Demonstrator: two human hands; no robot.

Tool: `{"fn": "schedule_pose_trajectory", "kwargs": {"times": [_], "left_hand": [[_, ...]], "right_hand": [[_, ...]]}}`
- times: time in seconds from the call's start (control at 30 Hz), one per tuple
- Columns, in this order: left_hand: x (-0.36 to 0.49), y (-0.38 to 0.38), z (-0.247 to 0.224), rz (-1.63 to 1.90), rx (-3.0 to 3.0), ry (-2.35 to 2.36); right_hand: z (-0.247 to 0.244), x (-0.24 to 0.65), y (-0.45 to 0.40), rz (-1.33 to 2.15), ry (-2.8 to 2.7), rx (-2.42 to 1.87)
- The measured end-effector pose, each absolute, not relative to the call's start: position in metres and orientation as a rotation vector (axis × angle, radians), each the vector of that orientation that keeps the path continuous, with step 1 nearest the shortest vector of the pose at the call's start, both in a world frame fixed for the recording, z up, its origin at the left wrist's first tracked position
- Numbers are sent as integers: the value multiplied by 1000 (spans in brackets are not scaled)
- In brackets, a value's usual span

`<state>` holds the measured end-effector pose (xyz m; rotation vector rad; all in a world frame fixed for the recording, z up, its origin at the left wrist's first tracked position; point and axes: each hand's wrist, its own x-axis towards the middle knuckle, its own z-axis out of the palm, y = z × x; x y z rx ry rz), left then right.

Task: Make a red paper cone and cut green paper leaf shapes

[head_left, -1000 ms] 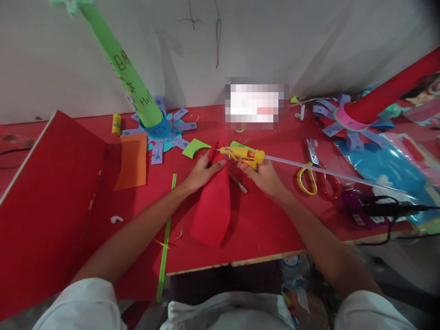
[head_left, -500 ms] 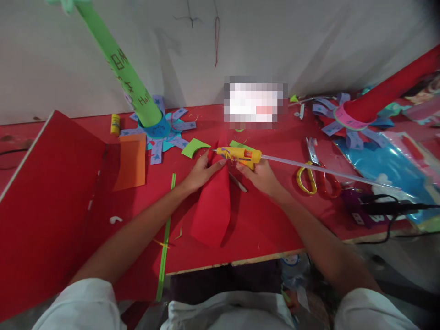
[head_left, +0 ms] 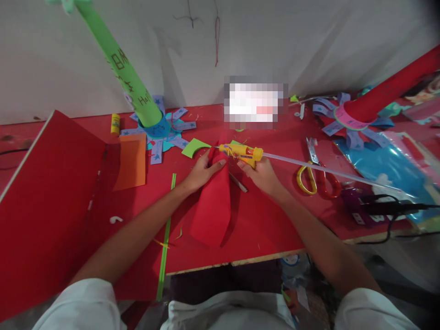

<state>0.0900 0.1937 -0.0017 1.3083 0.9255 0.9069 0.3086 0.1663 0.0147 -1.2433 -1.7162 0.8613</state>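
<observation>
My left hand (head_left: 204,172) grips a folded or rolled sheet of red paper (head_left: 213,208), its thumb pressed on the top near the far end. In my right hand (head_left: 259,174) is a yellow glue gun (head_left: 242,152), held level across the paper. Its nozzle points left, at the upper part of the red sheet; whether it touches cannot be made out. A long clear glue stick (head_left: 319,169) juts out of the gun's back to the right. Pieces of green paper (head_left: 195,147) lie just beyond my hands.
Scissors (head_left: 314,172) lie right of my hands, near a blue plastic packet (head_left: 374,160). A green paper tube (head_left: 134,87) stands back left; a red tube (head_left: 395,87) leans at right. Orange paper (head_left: 130,162), a glue stick tube (head_left: 115,124) and a red board (head_left: 51,201) are at left.
The glue gun has shifted slightly to the right, and its nozzle has tilted a little. My left hand and the red paper stay where they were.
</observation>
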Motion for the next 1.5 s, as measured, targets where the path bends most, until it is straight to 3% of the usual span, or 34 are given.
{"fn": "schedule_pose_trajectory", "kwargs": {"times": [0.6,1.5], "left_hand": [[91,196,-5,958,1358,873],[90,198,-6,951,1348,909]], "right_hand": [[7,309,169,827,-1765,-1164],[9,319,169,712,-1658,-1374]]}}
